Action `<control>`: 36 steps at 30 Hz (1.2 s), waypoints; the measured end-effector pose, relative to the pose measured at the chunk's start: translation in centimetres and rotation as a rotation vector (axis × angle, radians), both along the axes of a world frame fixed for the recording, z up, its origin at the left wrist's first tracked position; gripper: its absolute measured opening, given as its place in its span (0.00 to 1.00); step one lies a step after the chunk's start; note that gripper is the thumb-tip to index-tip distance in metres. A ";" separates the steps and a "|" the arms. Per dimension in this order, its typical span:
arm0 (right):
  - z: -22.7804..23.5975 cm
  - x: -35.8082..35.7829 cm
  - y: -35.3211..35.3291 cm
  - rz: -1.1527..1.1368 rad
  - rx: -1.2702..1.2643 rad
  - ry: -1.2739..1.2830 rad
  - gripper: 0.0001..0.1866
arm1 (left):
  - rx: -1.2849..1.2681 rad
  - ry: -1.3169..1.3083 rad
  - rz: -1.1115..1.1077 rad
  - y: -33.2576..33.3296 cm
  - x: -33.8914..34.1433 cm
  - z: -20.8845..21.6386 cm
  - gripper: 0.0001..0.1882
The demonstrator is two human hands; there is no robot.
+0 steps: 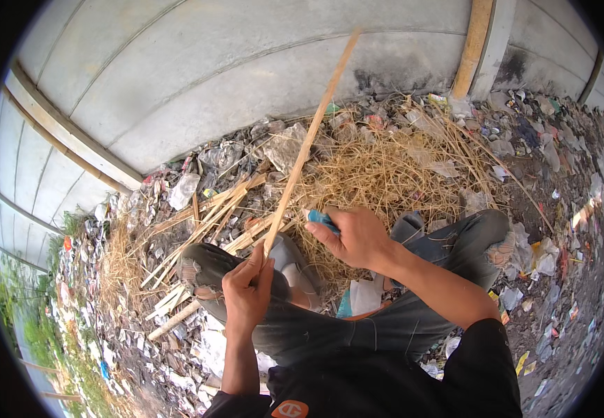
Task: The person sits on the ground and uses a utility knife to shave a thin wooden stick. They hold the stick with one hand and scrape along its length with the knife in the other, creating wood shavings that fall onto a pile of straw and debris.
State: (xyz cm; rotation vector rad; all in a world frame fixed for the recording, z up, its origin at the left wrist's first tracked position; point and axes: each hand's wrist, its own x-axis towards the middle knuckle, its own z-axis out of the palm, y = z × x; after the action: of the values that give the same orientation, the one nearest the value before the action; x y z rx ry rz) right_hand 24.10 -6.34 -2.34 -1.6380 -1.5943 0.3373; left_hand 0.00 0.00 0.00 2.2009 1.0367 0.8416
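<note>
My left hand (247,289) is closed on the lower end of a long, thin bamboo strip (303,150). The strip slants up and away to the right, its far tip in front of the grey wall. To the right of the strip, my right hand (363,239) is closed around a small blue thing (323,220). Most of it is hidden in the fingers, so its kind cannot be told; it stands slightly apart from the strip. Beneath both hands are my bent legs in dark trousers (357,341).
Split bamboo pieces (208,216) lie in a loose stack at the left. Beyond my feet spreads a heap of pale, curly shavings (392,167). A concrete panel wall (260,76) with a post (474,49) rises behind. Litter (559,285) covers the ground on both sides.
</note>
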 end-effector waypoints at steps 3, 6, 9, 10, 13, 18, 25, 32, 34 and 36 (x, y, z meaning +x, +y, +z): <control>-0.3 -1.8 -0.3 0.031 0.050 -0.136 0.33 | 0.001 -0.002 -0.033 -0.5 0.8 -0.1 0.19; 1.3 -0.3 1.0 0.016 -0.068 -0.141 0.33 | 0.039 0.042 -0.032 -0.7 0.3 0.0 0.19; 1.4 2.1 1.5 -0.087 -0.080 -0.082 0.34 | 0.047 0.065 -0.034 -0.6 0.7 -0.2 0.19; 1.5 1.4 1.0 -0.096 -0.079 -0.032 0.35 | 0.045 0.051 -0.040 -0.7 1.0 -0.4 0.19; -0.2 -2.1 -0.6 0.039 -0.065 -0.203 0.35 | 0.067 0.020 -0.067 -0.7 1.2 -0.7 0.18; 1.7 4.5 1.5 -0.193 -0.072 0.011 0.34 | 0.050 0.070 -0.074 -1.1 -1.0 -0.7 0.18; -0.3 1.5 1.6 -0.136 0.067 -0.111 0.33 | 0.118 0.083 -0.094 -0.1 -1.8 -1.2 0.18; -1.2 0.0 1.2 -0.055 0.036 -0.133 0.34 | 0.180 0.059 -0.110 0.5 -2.1 -2.2 0.20; -1.0 -1.0 1.4 0.023 0.058 -0.208 0.34 | 0.230 0.072 -0.116 0.8 -2.9 -2.1 0.20; 0.0 0.7 2.0 0.051 0.046 -0.285 0.34 | 0.270 0.073 -0.131 1.2 -3.3 -2.0 0.20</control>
State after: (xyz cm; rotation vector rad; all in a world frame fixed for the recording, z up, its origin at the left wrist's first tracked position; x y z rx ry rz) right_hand 24.79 -4.38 -2.35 -1.6688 -1.8422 0.0936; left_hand -3.28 1.20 -1.96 2.5116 0.8419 0.8902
